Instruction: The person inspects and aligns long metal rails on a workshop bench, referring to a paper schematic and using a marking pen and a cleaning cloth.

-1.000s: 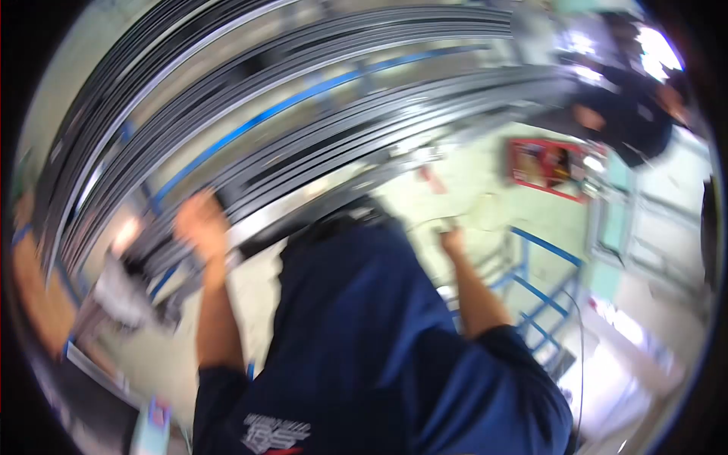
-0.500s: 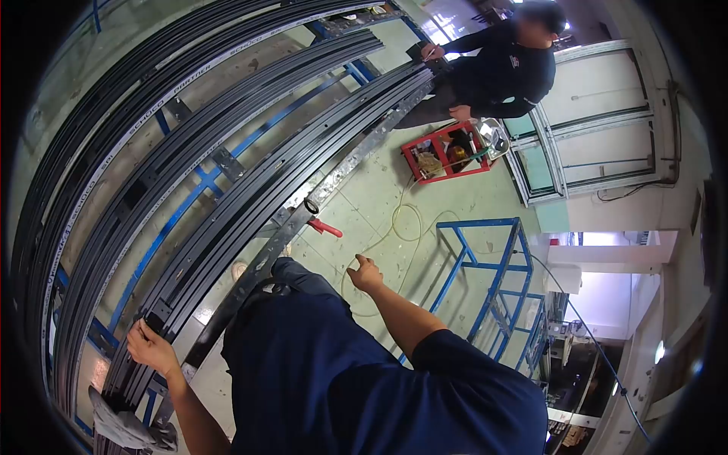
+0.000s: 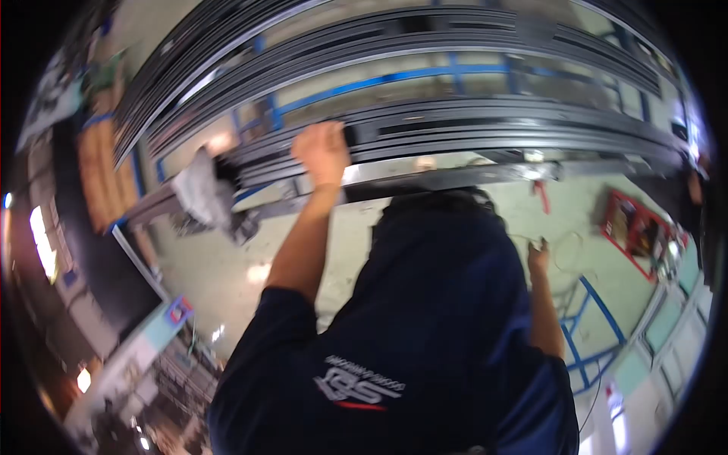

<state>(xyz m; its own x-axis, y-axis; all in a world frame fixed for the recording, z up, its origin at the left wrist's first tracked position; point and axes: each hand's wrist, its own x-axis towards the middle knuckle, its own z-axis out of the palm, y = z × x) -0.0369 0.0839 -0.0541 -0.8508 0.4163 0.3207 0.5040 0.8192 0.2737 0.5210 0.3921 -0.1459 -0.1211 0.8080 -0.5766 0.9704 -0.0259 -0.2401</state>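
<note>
My left hand (image 3: pixel 321 153) rests on the nearest bundle of long dark metal profiles (image 3: pixel 485 130), its fingers curled at a small black piece (image 3: pixel 349 136). Motion blur hides exactly what the fingers hold. At my right side, over the floor, my right hand (image 3: pixel 538 255) hangs away from the profiles. Its fingers look partly bent, but they are small and blurred. A grey cloth (image 3: pixel 203 189) lies over the left end of the rack, left of my left hand. A red-handled tool (image 3: pixel 541 196) hangs from the rack's front edge.
More dark profiles (image 3: pixel 326 45) lie on the blue rack (image 3: pixel 394 78) behind. A red tool cart (image 3: pixel 635 227) stands on the floor at right, near a blue metal frame (image 3: pixel 616 318). Part of a person (image 3: pixel 694 186) shows at the far right edge.
The view has swung toward the left, so the rack now runs across the top. My left hand is still at the near profiles; the co-worker has shifted to the right edge.
</note>
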